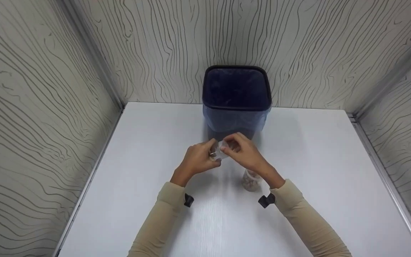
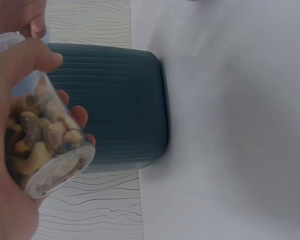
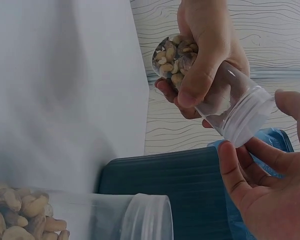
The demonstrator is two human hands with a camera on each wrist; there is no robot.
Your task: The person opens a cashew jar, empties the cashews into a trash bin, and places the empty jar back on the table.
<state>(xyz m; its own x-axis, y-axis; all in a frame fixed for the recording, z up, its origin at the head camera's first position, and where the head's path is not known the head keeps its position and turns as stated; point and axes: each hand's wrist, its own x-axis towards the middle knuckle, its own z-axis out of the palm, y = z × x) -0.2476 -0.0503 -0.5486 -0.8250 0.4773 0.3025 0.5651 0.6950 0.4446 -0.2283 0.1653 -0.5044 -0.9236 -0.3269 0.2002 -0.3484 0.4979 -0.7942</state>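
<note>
Evidently the left hand (image 1: pixel 198 160) is gripping a small jar of nuts (image 3: pixel 205 85) above the tabletop (image 1: pixel 334 171), before the bin (image 1: pixel 236 96) — the right hand (image 1: pixel 244 151) is closing its grip on the lid (image 3: pixel 250 122), likely to twist it off next.

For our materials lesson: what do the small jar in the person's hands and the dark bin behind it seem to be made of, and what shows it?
Jar: probably clear, glossy plastic; the mixed nuts show through its wall, and its whitish lid looks like plastic too.
Bin: likely matt dark plastic; the left wrist view shows fine moulded ribs on its side. Its bluish liner looks like thin plastic film.
</note>
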